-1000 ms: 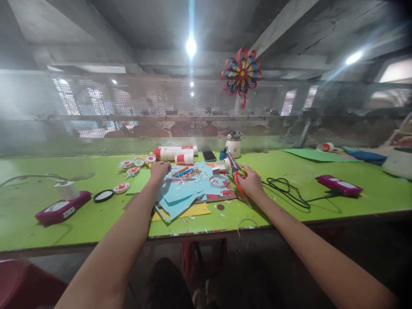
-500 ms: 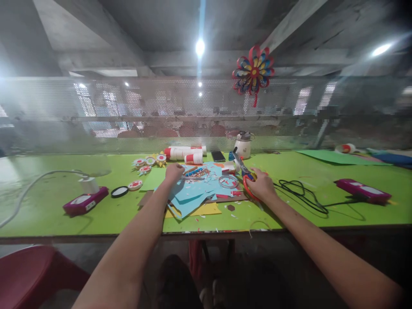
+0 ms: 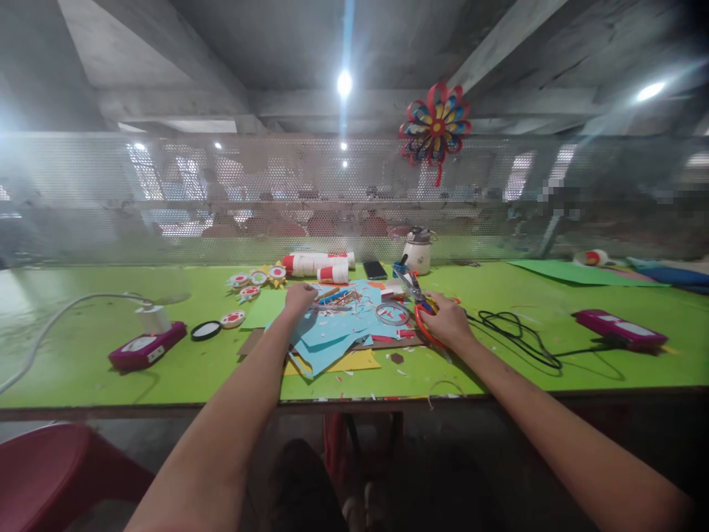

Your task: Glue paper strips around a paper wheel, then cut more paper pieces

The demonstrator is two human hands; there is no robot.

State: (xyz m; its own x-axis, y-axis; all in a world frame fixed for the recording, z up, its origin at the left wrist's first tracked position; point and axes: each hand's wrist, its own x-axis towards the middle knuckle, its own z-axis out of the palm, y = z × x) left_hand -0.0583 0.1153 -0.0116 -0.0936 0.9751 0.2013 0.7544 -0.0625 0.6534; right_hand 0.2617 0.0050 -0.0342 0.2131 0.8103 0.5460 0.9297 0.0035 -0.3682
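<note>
The person's right hand (image 3: 446,319) is closed around the orange handles of a pair of scissors (image 3: 423,325), whose blades slant away over the clutter toward a small blue container (image 3: 399,269). The left hand (image 3: 300,297), fingers curled, is at the left edge of a patch of light-blue paper (image 3: 332,340); whether it grips anything I cannot tell. Just beside it on the paper lies a jumble of thin coloured sticks (image 3: 339,297), and nearer the scissors rests a clear ring (image 3: 393,314) among red and white scraps. Yellow paper (image 3: 354,361) shows under the near edge. Behind the hands are white-and-red paper cups (image 3: 332,275) on their sides, a dark phone (image 3: 374,270) and an upright pale bottle (image 3: 417,255). Left of the left hand are small flower-like pieces (image 3: 249,293), a white disc with red spots (image 3: 233,318) and a black-rimmed disc (image 3: 206,330). Purple power strips (image 3: 147,352) lie at both sides of the green table (image 3: 210,380), a looped black cable (image 3: 518,341) joined to the right one
</note>
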